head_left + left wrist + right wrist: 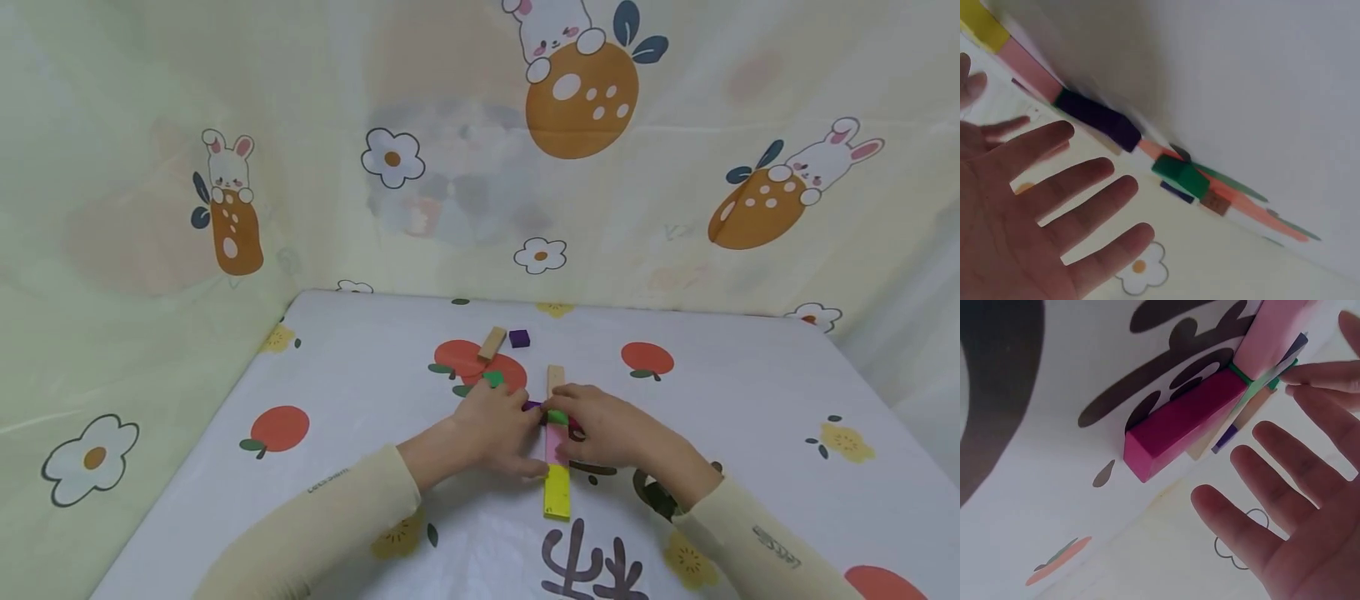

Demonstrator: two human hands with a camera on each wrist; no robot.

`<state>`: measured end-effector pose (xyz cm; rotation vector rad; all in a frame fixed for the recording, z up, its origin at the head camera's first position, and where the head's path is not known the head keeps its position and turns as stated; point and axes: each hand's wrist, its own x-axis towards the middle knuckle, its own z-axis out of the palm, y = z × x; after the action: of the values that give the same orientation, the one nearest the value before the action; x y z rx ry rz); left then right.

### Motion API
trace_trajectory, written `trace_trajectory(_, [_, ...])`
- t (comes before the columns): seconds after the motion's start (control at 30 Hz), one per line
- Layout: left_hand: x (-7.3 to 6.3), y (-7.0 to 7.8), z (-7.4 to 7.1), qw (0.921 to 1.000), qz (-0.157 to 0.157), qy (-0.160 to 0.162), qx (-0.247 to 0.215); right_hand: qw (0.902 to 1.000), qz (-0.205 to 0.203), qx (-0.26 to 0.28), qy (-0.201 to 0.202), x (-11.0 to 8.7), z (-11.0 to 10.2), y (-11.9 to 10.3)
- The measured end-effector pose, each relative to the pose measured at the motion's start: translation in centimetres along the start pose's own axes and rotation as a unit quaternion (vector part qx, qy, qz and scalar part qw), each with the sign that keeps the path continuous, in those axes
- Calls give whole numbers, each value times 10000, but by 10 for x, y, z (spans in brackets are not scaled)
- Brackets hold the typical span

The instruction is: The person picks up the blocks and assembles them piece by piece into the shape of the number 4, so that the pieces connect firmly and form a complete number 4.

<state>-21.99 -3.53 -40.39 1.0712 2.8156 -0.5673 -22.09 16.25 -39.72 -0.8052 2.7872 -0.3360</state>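
A line of flat blocks runs away from me: a yellow block [557,496], a pink block [553,444], a green block [557,417] and a wooden block [555,377]. Out to the left sticks a purple block [1097,119]; a magenta block [1185,422] juts to the right. My left hand [491,425] is spread over the left side, thumb tip by the pink and yellow join, fingertips beside the purple block. From the right, my right hand [611,427] reaches in, index fingertip at the green block and thumb beside the pink one. Its other fingers [1260,469] extend straight.
Past the left hand lies another green block [1180,177]. Farther back are a loose wooden block [492,343] and a small purple block [519,338]. The white tablecloth [360,367] has printed fruit and flowers, and a patterned curtain [450,75] hangs behind the table.
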Motion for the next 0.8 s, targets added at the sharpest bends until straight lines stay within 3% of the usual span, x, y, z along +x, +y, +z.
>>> trace_trajectory(0.27, [-6,-23,2,9995,-149,214,-167,9998,-83,30,-172,-7,6,-8])
trace_trajectory(0.53, [0,-48,11,9967,-497,453,-456,9990,-185,92,-392,-8,9,-13])
trace_trajectory(0.8, [8,-61,22,9915,-768,341,-995,9969,-341,229,-674,-10,8,-13])
